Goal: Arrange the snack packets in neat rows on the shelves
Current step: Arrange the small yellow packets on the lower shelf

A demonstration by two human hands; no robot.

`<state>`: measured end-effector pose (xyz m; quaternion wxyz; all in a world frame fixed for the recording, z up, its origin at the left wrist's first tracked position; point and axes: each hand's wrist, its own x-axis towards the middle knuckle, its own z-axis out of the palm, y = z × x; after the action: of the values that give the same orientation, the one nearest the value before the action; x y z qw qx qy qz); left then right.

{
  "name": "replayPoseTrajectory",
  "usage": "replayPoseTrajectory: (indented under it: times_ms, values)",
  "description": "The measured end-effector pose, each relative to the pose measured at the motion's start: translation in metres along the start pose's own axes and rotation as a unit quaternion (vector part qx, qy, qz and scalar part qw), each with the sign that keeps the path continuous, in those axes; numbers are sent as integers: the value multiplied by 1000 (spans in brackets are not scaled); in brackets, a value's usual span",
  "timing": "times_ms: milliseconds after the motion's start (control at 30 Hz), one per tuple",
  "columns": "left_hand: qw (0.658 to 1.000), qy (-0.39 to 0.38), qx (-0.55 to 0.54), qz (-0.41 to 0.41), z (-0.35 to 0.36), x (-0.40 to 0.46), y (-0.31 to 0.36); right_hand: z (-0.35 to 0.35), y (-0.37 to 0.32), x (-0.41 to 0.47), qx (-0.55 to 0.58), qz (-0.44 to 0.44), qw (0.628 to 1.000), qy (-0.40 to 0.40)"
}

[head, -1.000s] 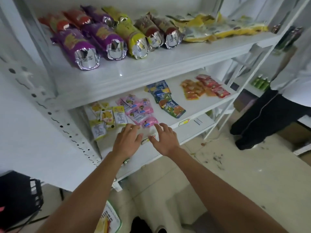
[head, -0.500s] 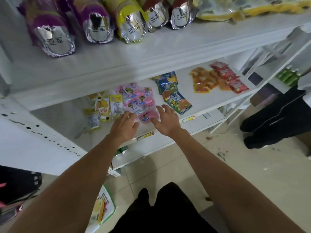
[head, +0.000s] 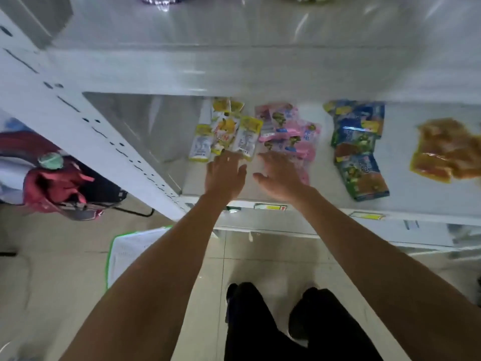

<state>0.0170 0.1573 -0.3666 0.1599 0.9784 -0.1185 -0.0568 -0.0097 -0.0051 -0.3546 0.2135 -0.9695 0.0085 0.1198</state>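
Note:
On the lower white shelf (head: pixel 406 204) lie small snack packets in loose groups: yellow packets (head: pixel 223 131) at the left, pink packets (head: pixel 289 128) beside them, blue-green packets (head: pixel 359 149) further right and orange packets (head: pixel 447 149) at the far right. My left hand (head: pixel 225 174) reaches flat over the shelf, its straight fingertips at the near edge of the yellow packets. My right hand (head: pixel 279 175) lies open beside it, fingers spread over the near edge of the pink pile. Neither hand holds a packet.
The upper shelf (head: pixel 234 48) juts out above the packets and hides their far ends. A perforated white upright (head: pixel 112 142) runs down the left side. A white basket with green rim (head: pixel 130 254) stands on the tiled floor, a red bag (head: pixel 57 183) further left.
My head has tipped down, so the upper shelf's chip bags have left the view. Both hands have slid left, the left from the pink pile to the yellow packets.

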Motion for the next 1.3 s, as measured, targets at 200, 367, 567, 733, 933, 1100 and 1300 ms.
replayPoseTrajectory:
  times_ms: [200,367,567,733,933,1100,1300]
  values:
    - [989,124,-63,-58,12,16,-43,47,-17,46,-37,-107,990,90]
    - [969,214,-99,-79,28,38,-87,88,-22,81,-122,-173,952,223]
    - [961,261,-7,-92,66,53,-95,121,-3,79,-166,-210,915,302]
    - [958,267,33,-97,73,53,-95,130,2,75,-125,-237,898,348]
    - [957,262,63,-112,73,52,-92,130,0,79,-76,-252,896,357]
    - [949,285,41,-127,72,48,-86,127,-1,84,-82,-250,902,343]
    - [930,340,70,-118,75,52,-88,125,0,83,-70,-251,909,326]
